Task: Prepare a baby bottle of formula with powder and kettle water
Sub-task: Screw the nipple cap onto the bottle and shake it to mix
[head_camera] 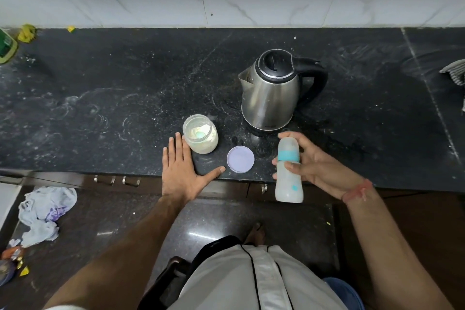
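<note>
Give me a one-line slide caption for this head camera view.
Right hand holds capped baby bottle; left hand rests flat beside open powder jar.

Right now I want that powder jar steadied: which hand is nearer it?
Left. The left hand lies flat beside the powder jar; the right hand holds the baby bottle beyond the lid.

The left hand [180, 171] lies flat and palm down at the front edge of the worktop [100, 98], fingers straight and together pointing toward the back wall, thumb splayed out to the right along that edge, its bare forearm running back and down to the left. The right hand [314, 161] is raised just over the front edge, fingers curled around a baby bottle [288, 173] held nearly upright, a red thread around its wrist
</note>
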